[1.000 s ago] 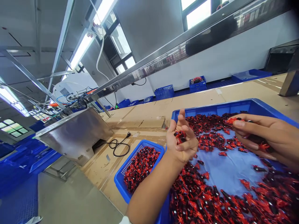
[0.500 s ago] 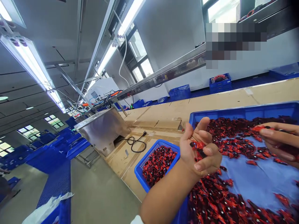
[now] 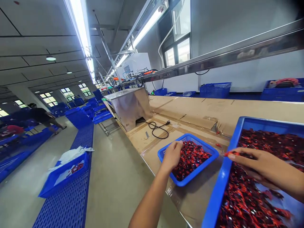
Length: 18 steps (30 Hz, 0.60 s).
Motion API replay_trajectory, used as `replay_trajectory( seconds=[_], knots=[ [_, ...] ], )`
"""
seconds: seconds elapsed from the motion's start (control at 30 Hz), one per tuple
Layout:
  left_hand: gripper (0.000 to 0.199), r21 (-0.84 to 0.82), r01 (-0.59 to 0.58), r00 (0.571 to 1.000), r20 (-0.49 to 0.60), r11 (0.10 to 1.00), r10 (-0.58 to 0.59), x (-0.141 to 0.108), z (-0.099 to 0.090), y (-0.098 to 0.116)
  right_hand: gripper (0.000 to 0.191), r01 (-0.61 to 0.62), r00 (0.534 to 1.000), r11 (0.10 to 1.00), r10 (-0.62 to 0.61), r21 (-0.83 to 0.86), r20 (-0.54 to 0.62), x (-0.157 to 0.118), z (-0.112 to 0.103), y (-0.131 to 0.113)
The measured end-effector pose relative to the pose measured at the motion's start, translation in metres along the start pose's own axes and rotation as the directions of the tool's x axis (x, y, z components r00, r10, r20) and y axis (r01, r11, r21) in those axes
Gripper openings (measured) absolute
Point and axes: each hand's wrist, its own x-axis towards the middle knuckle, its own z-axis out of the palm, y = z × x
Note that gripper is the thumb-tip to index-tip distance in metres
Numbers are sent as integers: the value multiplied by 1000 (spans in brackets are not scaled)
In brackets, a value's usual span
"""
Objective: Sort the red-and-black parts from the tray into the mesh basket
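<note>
My left hand [image 3: 173,155] is at the left side of a small blue basket [image 3: 215,153], back of the hand towards me. Its fingers curl over the heap of small red-and-black pieces [image 3: 190,161] inside; the fingertips are hidden, so what they hold cannot be made out. My right hand [image 3: 263,166] is above the left rim of a large blue tray [image 3: 219,186]. Thumb and forefinger pinch a small red-and-black piece [image 3: 230,154], its red end poking out beyond the fingertips. Many more such pieces lie in the tray, on a pale blue lining.
A metal housing [image 3: 130,106] and a black plug cord [image 3: 155,129] are on the cardboard-covered table [image 3: 163,117]. Stray red pieces [image 3: 218,145] lie between basket and tray. On the floor at left is a blue crate [image 3: 64,180]; a person [image 3: 41,115] bends farther back.
The view has swung left. My left hand, palm up with several pieces before, has turned over and come to the small basket. My right hand has moved to the tray's left rim.
</note>
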Motion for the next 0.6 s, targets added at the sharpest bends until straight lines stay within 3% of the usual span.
replay_trajectory(
  seconds=[0.07,0.13,0.2,0.27,0.37,0.47,0.53,0.6],
  knots=[
    [41,52,-46,999,-26,998,48,-16,-5,-4,74,32,978,999,-30,-6,208,29,18,-30],
    [36,127,-80,994,-60,989,88,-34,-9,-7,66,92,951,995,-78,-32,300,54,33,-58],
    [32,284,-128,983,-90,950,159,-49,-11,-15,64,153,942,985,-122,-78,314,75,47,-78],
    [33,482,-187,962,-85,856,258,-61,-14,-29,62,211,945,966,-162,-150,283,92,56,-86],
    [41,689,-250,925,-38,680,378,-77,-24,-52,52,279,957,912,-238,-302,164,120,55,-81],
    [67,760,-336,899,81,557,431,-91,-40,-71,39,252,964,872,-264,-420,31,149,42,-61],
    [89,745,-427,882,218,513,417,-97,-49,-82,29,198,974,882,-226,-427,-16,163,38,-44],
    [100,703,-491,864,317,514,392,-98,-53,-93,39,190,975,914,-218,-358,-41,167,42,-25]
  ],
)
